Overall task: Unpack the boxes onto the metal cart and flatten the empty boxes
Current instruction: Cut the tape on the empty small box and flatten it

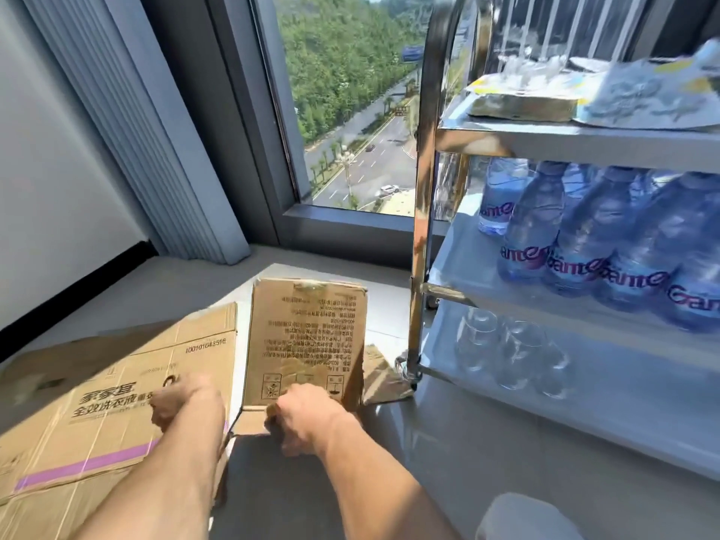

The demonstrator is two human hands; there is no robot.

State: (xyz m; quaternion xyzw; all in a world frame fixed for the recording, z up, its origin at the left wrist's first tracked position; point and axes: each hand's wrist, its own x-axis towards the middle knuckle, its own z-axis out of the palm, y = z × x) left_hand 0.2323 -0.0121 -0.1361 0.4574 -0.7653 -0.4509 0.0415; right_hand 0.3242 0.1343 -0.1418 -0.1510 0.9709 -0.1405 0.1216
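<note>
A brown cardboard box [117, 383] with printed text and a purple stripe lies collapsed on the floor at the lower left. One of its panels [307, 337] stands upright in the middle. My left hand [183, 399] is closed on the box's edge beside that panel. My right hand [300, 415] grips the bottom of the upright panel. At the right stands the metal cart [422, 212]. Flat packs [522, 103] lie on its top shelf, several water bottles [584, 235] on the middle shelf and clear glasses [506, 344] on the bottom shelf.
A floor-length window [350, 111] with a dark frame is straight ahead, and a pleated blind [128, 130] hangs at the left. A torn cardboard scrap [380, 374] lies by the cart's caster. Grey floor runs between me and the cart.
</note>
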